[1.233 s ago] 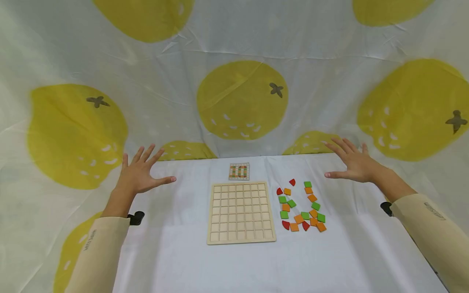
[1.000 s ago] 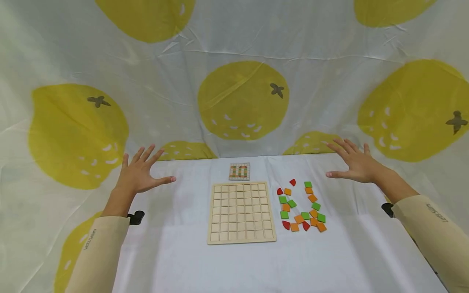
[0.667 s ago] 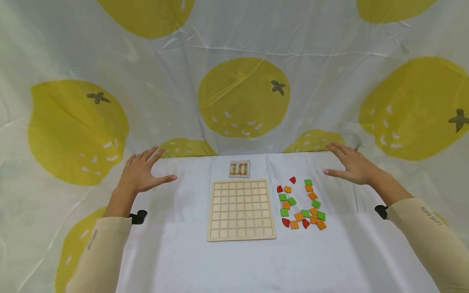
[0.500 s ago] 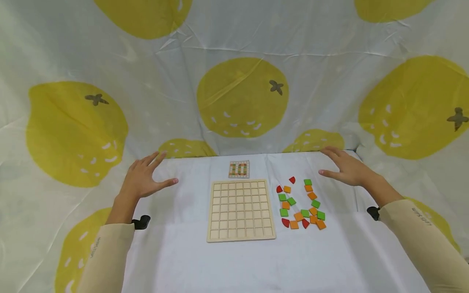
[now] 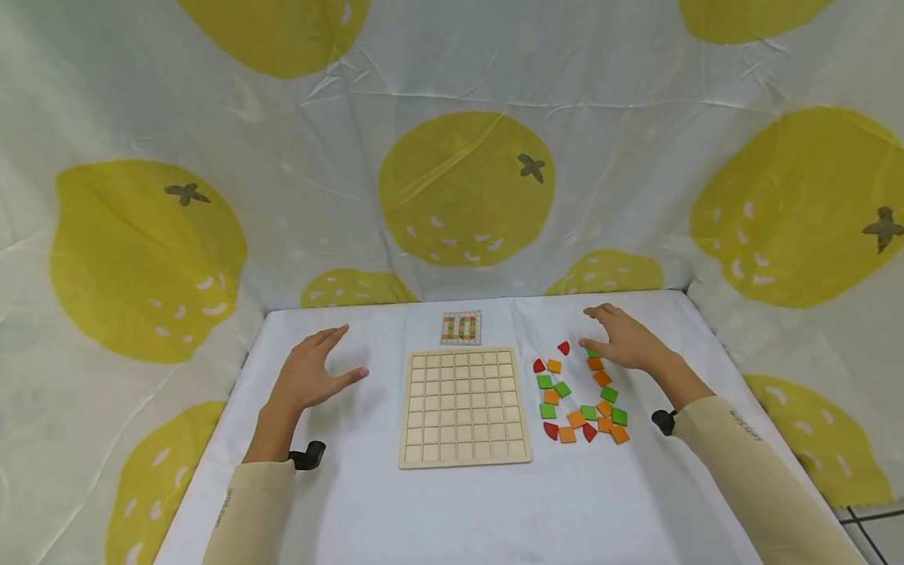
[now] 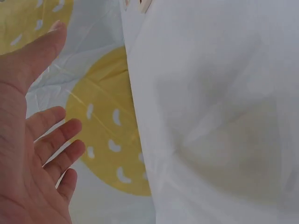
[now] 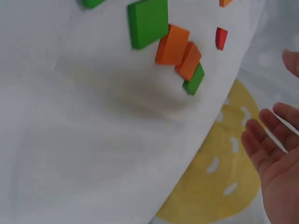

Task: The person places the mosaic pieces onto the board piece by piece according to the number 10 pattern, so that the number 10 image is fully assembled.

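Observation:
A pale wooden grid board [image 5: 463, 408] lies on the white cloth, its square cells bare. Behind it sits a small pattern card [image 5: 461, 328] printed with coloured cells. To the board's right are scattered green square tiles [image 5: 609, 395], orange square tiles [image 5: 567, 435] and red quarter-round tiles [image 5: 551, 431]. My left hand [image 5: 311, 373] hovers left of the board, fingers relaxed and thumb apart, holding nothing. Over the far right tiles hangs my right hand [image 5: 625, 341], also holding nothing; it partly hides a green tile. In the right wrist view its fingers [image 7: 275, 140] are loosely extended, clear of the tiles.
A white cloth covers the table [image 5: 452, 518]. Behind and around it hangs a curtain [image 5: 621, 180] printed with big yellow lemons. Each wrist carries a small black camera mount [image 5: 308, 456]. Floor tiles [image 5: 872, 526] show at the lower right.
Both hands have come inward and lower: the left hand rightward toward the board, the right hand leftward to above the tiles. The board, card and tiles lie as before.

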A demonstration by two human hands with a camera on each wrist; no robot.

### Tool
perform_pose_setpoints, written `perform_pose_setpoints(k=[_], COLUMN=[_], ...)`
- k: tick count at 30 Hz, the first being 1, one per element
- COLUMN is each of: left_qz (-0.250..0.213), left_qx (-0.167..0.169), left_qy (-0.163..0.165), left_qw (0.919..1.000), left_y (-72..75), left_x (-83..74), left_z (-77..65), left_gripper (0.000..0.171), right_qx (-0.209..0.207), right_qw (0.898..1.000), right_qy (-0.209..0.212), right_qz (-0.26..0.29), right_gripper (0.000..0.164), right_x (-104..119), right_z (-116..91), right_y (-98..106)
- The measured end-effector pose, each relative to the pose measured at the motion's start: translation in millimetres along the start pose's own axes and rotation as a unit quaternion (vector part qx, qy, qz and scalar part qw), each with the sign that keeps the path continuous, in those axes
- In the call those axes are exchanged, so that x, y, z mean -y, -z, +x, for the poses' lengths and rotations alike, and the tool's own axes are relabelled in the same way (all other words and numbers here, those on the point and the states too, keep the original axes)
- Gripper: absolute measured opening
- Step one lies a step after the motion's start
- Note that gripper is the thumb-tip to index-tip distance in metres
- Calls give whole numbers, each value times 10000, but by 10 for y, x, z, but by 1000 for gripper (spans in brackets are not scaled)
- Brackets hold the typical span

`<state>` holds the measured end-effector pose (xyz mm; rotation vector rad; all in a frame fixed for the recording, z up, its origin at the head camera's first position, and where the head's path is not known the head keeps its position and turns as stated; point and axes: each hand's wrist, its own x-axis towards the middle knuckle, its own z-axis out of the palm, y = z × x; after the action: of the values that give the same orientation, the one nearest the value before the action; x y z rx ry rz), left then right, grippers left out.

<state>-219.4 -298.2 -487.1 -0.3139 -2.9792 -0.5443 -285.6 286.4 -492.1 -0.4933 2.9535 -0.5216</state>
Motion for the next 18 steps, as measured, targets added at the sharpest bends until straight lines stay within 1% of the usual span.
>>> perform_pose_setpoints(k=[4, 7, 10, 14, 18], left_qz=[-216, -333, -475, -685, -854], left_qx=[320, 594, 734, 802, 856], left_qy=[23, 9, -50, -229, -379], left_qw=[9993, 9977, 9962, 9942, 9919], left_y=[-115, -230, -368, -542, -680], left_x=[-102, -161, -220, -307, -403], left_z=[-95, -205, -307, -399, -446], left_gripper=[99, 106, 111, 112, 113], right_qx=[-104, -23, -35, -194, -210], right_qw=[9991, 9977, 9973, 9974, 9972], right_qy=[92, 116, 106, -42, -277], right_qz=[406, 674, 730, 689, 661], right_gripper=[62, 57, 55, 55, 57], right_x=[144, 248, 327, 377, 381], right_z=[98, 168, 222, 271, 294], right_y=[-207, -383, -513, -583, -593])
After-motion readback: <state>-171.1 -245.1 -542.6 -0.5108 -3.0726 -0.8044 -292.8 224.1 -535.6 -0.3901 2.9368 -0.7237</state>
